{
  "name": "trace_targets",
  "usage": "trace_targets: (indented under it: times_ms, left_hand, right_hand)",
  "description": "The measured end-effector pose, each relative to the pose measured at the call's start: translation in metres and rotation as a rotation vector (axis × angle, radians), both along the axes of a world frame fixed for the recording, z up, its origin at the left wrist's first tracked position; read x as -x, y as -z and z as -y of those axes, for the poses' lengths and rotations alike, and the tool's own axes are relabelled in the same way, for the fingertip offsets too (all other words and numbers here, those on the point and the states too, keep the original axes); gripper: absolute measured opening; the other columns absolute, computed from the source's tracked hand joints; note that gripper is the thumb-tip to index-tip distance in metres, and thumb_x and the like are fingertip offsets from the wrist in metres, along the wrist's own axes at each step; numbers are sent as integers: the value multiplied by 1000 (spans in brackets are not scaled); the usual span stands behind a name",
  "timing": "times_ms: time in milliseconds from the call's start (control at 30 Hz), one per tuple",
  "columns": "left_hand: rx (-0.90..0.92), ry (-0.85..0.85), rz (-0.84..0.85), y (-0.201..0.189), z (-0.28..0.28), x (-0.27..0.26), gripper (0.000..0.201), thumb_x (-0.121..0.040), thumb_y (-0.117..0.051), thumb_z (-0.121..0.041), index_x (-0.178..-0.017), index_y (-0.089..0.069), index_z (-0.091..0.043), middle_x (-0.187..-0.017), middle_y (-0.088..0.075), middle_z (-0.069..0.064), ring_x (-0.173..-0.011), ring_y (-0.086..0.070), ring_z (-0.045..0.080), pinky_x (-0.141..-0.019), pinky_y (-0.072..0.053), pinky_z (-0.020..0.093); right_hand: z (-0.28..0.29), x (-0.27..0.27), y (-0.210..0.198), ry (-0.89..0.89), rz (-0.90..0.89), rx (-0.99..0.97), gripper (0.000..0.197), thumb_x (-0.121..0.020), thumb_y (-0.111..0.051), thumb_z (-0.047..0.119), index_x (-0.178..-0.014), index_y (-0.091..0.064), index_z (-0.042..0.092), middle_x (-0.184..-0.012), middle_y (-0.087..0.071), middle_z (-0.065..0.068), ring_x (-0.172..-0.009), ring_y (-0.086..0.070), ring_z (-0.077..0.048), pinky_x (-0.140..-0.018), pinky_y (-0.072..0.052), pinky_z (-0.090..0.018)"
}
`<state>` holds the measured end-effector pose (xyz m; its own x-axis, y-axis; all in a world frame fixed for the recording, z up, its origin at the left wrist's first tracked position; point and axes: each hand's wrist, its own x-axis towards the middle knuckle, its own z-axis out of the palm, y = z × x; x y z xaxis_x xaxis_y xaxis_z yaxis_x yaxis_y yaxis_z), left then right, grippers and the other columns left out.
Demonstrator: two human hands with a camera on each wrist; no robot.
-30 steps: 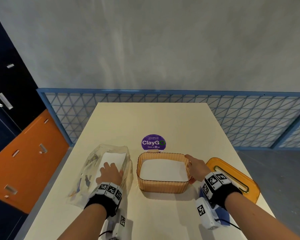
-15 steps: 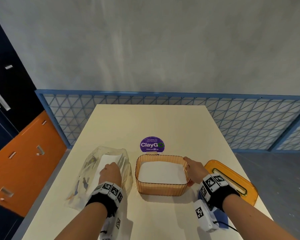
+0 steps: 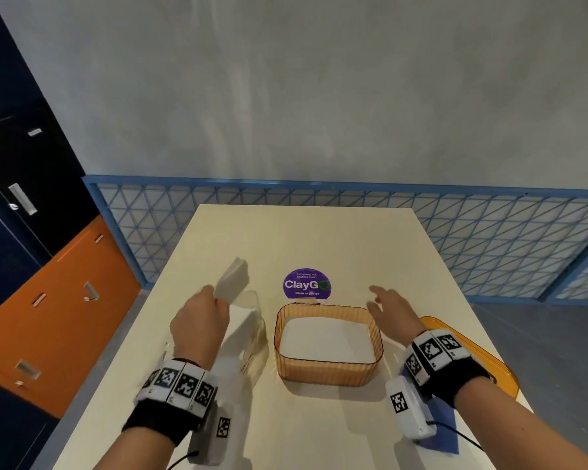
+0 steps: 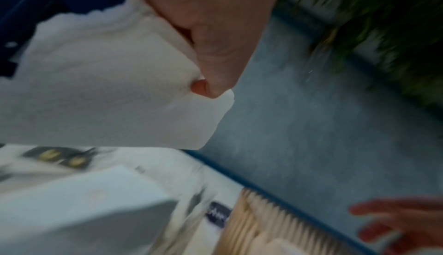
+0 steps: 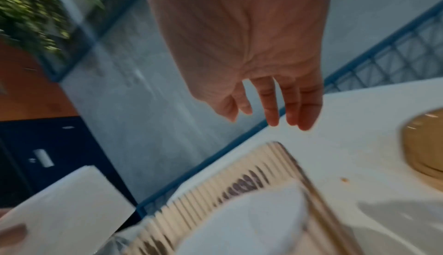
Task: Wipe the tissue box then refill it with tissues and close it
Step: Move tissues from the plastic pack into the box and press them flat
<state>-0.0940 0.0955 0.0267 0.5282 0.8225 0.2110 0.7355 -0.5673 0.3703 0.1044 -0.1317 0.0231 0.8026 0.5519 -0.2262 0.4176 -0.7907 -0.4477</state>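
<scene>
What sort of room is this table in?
Probably a shared office pantry or break area. The purple ClayGo sticker on the table reads "keep our pantries clean", and navy and orange lockers with metal handles line the left wall.

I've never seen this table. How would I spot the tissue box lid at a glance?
Start at the cream table and find the ribbed orange tissue box near its middle. The lid lies flat just right of it, behind the right hand's wrist. It is the only flat orange piece, with a long slot in it.
</scene>
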Motion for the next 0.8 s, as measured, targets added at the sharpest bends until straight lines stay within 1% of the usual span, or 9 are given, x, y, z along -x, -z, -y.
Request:
trace_targets:
  times_ms: [67,167,267,367,433,533,600,667,800]
  left_hand:
    - [-100,65,155,-17,18,-3,15,-91,-47,-16,-87,-57,-6,-80,-63,11,-65,-49,25,-55,-34,28]
    - [-160,300,373,-24,44,-14,23,-88,-47,-21,-97,-66,-13,-83,-67,1,-66,-60,21,-52,-43,27]
    - [-177,637,321,-7,59,-24,36,-83,-43,-29,-111,-65,-21,-99,-69,-3,-81,-67,16,-56,-53,24]
    - [-203,788,263,16,66,-31,35,-88,-47,-33,-120,-60,-23,-114,-65,3,-97,-64,19,-68,-57,27]
    - [-143,793,307,25,69,-31,42,-93,-42,-47,-127,-54,-27,-130,-55,3,-117,-52,16,-90,-50,30]
    - [318,531,584,20,73,-30,45,-93,-39,-47,-135,-38,-32,-141,-37,-7,-130,-33,7,-107,-30,26]
    - [764,269,774,10,72,-36,44,-98,-39,-25,-141,-29,-26,-142,-35,-2,-128,-35,12,-99,-32,28]
    - [1035,162,795,4,65,-43,55,-97,-38,-10,-147,-19,-24,-140,-38,4,-120,-41,19,-90,-33,29]
    - [1005,268,723,-4,59,-54,42,-91,-41,1,-130,-37,-14,-116,-52,8,-103,-49,21,-71,-44,24]
  right_hand:
    - [-16,13,-26,11,-117,-245,42,-100,-36,33,-134,-47,10,-123,-59,-9,-109,-57,-25,-94,-44,-34]
    - [-42,37,-62,45,-647,-519,53,-95,-32,53,-118,-53,11,-104,-67,-11,-84,-65,-26,-67,-53,-31]
    - [-50,46,-80,19,-869,-593,57,-90,-45,56,-113,-59,5,-110,-68,-19,-90,-68,-35,-69,-59,-34]
    - [-48,41,-80,-6,-736,-575,16,-92,-53,14,-102,-61,4,-105,-66,-19,-87,-65,-29,-75,-58,-37]
    - [-44,32,-79,-37,-485,-477,15,-87,-49,-1,-97,-58,6,-101,-63,-16,-89,-60,-28,-75,-50,-35]
    - [-34,28,-88,-108,-259,-439,20,-86,-48,-1,-102,-58,7,-100,-59,-9,-91,-55,-24,-72,-42,-30]
    - [-27,26,-88,-129,-217,-496,24,-89,-47,2,-110,-60,5,-101,-61,-7,-91,-56,-24,-74,-45,-32]
    - [-20,25,-82,-125,-227,-552,26,-91,-48,5,-115,-59,6,-109,-64,-10,-97,-58,-27,-86,-48,-40]
    - [-15,23,-62,-70,-317,-658,21,-94,-50,7,-111,-56,18,-109,-63,-6,-99,-59,-24,-89,-48,-39]
